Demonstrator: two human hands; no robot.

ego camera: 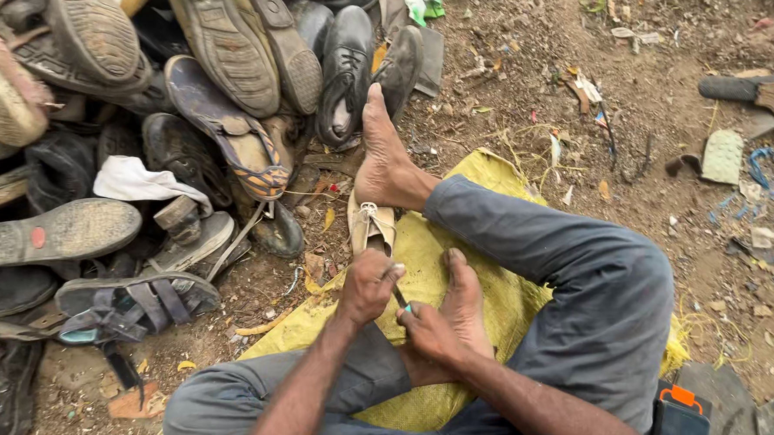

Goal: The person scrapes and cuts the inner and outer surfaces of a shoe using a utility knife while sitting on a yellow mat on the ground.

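I sit on a yellow woven sack (481,174) spread over the dirt, with my legs in grey-blue trousers folded across it. My left hand (366,285) is shut on the near end of a tan sandal (371,224), which lies on the sack beside my outstretched bare foot (384,157). My right hand (428,330) pinches a thin dark tool with a teal end (403,300). The tool's tip points up at the sandal, just under my left hand. My other bare foot (464,297) rests right next to both hands.
A heap of worn footwear fills the left side: a black leather shoe (344,71), a strappy grey sandal (134,304), upturned soles and a white cloth (142,180). Littered dirt lies to the right. A black and orange object (681,412) sits at the bottom right.
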